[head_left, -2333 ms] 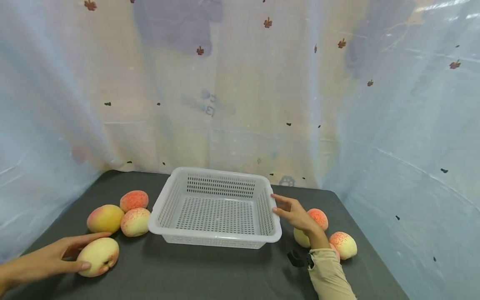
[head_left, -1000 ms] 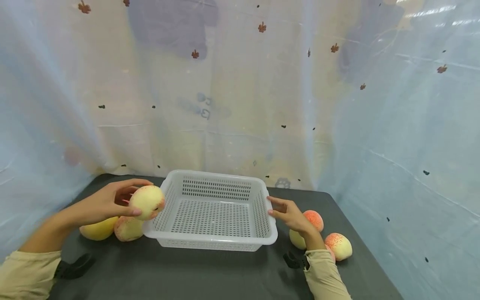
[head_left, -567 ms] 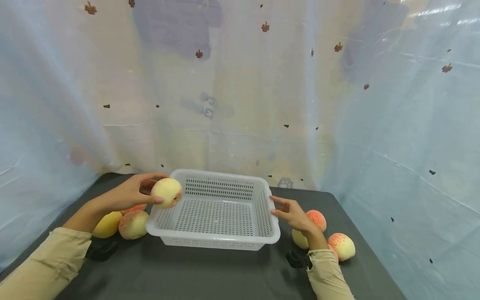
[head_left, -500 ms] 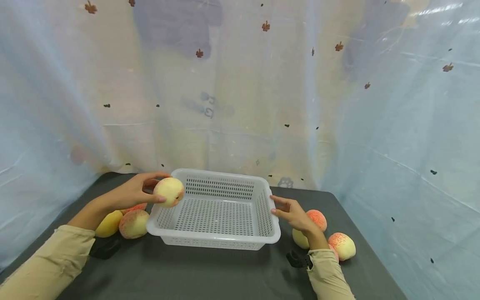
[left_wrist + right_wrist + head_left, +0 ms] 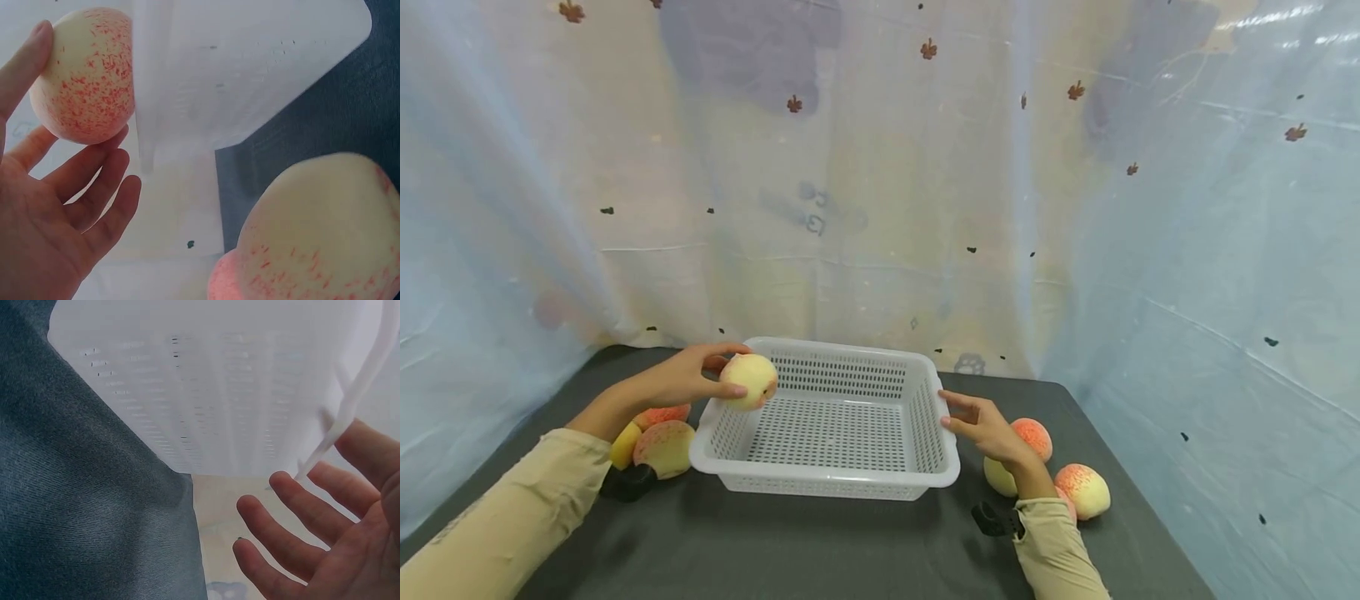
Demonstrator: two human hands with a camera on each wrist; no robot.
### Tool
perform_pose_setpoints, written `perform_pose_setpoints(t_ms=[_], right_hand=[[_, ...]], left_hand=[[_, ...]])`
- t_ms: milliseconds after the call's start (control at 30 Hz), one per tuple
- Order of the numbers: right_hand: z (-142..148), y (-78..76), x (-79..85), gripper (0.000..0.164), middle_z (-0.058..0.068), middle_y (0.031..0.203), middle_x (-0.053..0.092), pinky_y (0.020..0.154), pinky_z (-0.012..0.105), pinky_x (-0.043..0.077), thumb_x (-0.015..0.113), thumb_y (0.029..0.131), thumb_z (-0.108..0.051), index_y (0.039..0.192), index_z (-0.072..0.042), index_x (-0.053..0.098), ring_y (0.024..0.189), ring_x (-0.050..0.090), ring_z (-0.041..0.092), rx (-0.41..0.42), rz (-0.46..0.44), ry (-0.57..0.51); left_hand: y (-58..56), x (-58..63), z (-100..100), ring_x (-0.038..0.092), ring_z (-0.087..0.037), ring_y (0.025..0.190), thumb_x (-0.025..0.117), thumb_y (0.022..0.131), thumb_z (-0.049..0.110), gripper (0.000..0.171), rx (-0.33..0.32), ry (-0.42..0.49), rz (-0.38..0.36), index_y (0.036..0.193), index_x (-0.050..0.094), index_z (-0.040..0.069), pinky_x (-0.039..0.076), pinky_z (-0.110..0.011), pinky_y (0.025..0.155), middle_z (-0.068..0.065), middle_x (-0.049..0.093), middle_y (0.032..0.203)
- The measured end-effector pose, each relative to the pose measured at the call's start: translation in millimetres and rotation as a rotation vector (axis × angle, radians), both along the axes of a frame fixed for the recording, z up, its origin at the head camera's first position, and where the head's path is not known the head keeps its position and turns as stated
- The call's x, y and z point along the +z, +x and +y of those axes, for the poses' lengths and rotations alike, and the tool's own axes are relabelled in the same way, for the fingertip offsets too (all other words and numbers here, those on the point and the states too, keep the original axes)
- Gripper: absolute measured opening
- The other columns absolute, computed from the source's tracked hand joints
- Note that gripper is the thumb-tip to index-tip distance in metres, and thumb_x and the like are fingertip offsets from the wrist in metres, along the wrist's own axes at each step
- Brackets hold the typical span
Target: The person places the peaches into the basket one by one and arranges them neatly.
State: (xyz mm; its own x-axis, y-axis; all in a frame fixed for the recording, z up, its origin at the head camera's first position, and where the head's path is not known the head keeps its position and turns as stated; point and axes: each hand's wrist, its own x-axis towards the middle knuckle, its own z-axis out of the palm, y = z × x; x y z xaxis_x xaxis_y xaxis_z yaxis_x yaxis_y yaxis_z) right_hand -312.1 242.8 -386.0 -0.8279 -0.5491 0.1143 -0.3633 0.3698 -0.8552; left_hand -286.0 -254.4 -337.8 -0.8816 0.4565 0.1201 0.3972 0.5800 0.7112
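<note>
My left hand [image 5: 681,379] holds a pale yellow peach [image 5: 750,382] with red speckles between thumb and fingers, over the left rim of a white plastic basket [image 5: 823,469]. In the left wrist view, the thumb lies on one side of the peach and the fingers on the other; the basket wall [image 5: 250,69] is close beside it. Straight, spread fingers of my right hand [image 5: 988,429] touch the basket's right rim from outside. The right wrist view shows thumb and index fingertip at that rim, the other fingers loose. Nothing lies inside the basket.
Left of the basket lie a speckled peach [image 5: 665,448], a red one [image 5: 662,415] and a yellow fruit [image 5: 624,446] partly behind the left wrist. Several peaches, including a speckled one [image 5: 1082,490], lie by the right forearm. A patterned curtain [image 5: 880,167] hangs behind the dark table [image 5: 820,550].
My left hand has picked the pale peach up off the table at the left and carried it rightward to over the basket's left rim. The right hand has stayed at the right rim.
</note>
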Motion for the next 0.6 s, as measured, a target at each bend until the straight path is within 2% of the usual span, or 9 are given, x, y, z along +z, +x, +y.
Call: perform_pose_setpoints(t_ms=[233,400,600], right_hand=[[-1,1.7,1.5,0.065,0.029,0.148,0.050,0.101,0.042,0.054,0.061,0.102,-0.017,0.155,0.006,0.032,0.126,0.061,0.044,-0.004,0.005,-0.003],[-1,1.4,1.3,0.065,0.030,0.148,0.050,0.101,0.043,0.054,0.061,0.102,-0.017,0.155,0.006,0.032,0.126,0.060,0.044,0.006,0.002,-0.004],[-1,-0.6,-0.5,0.065,0.029,0.149,0.050,0.102,0.044,0.053,0.062,0.102,-0.017,0.155,0.006,0.032,0.127,0.060,0.043,-0.001,0.013,0.006]], left_hand=[[-11.9,12.2,9,0.065,-0.034,0.117,0.074,0.093,0.033,0.071,-0.006,-0.058,-0.001,0.149,0.043,0.002,0.053,-0.055,0.094,-0.021,0.065,0.132],[-20.2,20.4,17,0.065,-0.032,0.116,0.075,0.092,0.033,0.073,-0.020,-0.089,-0.029,0.150,0.043,0.001,0.055,-0.049,0.091,-0.021,0.066,0.129],[-28.1,32.0,27,0.065,-0.030,0.112,0.073,0.093,0.040,0.073,0.030,-0.133,-0.066,0.150,0.046,0.003,0.054,-0.046,0.089,-0.020,0.067,0.127]])
